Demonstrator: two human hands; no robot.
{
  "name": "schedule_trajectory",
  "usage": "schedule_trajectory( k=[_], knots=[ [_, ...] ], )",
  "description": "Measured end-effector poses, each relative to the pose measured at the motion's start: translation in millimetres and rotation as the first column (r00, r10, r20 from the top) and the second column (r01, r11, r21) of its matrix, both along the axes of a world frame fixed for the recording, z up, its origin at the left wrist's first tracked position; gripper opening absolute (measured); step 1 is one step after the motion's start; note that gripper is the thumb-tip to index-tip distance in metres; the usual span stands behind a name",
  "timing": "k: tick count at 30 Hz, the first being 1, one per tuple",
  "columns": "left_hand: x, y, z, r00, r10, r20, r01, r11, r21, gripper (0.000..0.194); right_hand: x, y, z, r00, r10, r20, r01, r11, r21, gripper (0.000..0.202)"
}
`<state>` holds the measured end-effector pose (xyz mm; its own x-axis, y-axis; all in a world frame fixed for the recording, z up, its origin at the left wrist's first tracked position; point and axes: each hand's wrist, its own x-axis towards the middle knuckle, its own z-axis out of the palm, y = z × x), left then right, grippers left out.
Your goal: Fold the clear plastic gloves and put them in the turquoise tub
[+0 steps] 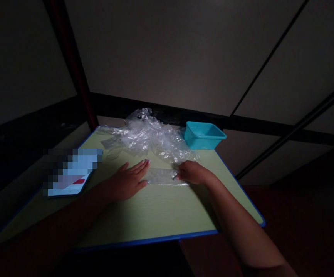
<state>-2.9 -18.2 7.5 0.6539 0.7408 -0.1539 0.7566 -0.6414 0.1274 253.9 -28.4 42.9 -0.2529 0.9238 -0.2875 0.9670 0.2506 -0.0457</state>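
Observation:
A clear plastic bag point(161, 176), flattened into a narrow strip, lies across the middle of the table between my hands. My left hand point(128, 181) rests flat at the strip's left end with its fingers stretched out. At the other end, my right hand point(192, 172) has its fingers curled closed on the plastic. Just beyond both hands spreads a loose heap of crumpled clear plastic bags point(146, 134), shiny and overlapping.
A turquoise plastic basket point(204, 143) stands at the table's back right corner. On the left lies a lit phone point(71, 184), partly blurred out. The pale green table point(155, 219) has a blue edge, with a panelled wall point(167, 57) behind it.

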Motion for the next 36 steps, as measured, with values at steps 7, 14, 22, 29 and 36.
schedule_trajectory(
  k=[7, 14, 22, 29, 36],
  knots=[
    [-2.5, 8.8, -0.4, 0.985, -0.096, 0.145, 0.074, 0.985, 0.155, 0.067, 3.8, 2.4, -6.0, 0.998, -0.003, -0.061, 0.008, 0.997, 0.074, 0.024],
    [-2.4, 18.4, -7.9, 0.987, -0.044, 0.155, -0.001, 0.961, 0.277, 0.062, 9.8, 5.3, -4.0, 0.994, -0.048, -0.098, 0.055, 0.996, 0.068, 0.041],
    [-8.3, 24.4, -7.8, 0.995, 0.01, 0.097, -0.031, 0.976, 0.217, 0.063, 13.2, 3.6, 5.7, 0.998, -0.031, -0.052, 0.028, 0.998, -0.06, 0.038],
    [-7.3, 21.5, -10.9, 0.996, 0.074, 0.048, -0.08, 0.986, 0.147, 0.066, 17.1, 4.6, 8.1, 0.997, -0.048, -0.064, 0.043, 0.995, -0.091, 0.021],
    [-5.0, 22.1, -5.3, 0.962, -0.146, 0.231, 0.075, 0.954, 0.29, 0.061, 13.2, 3.4, 8.5, 0.987, -0.115, -0.112, 0.109, 0.992, -0.059, 0.018]
  ],
)
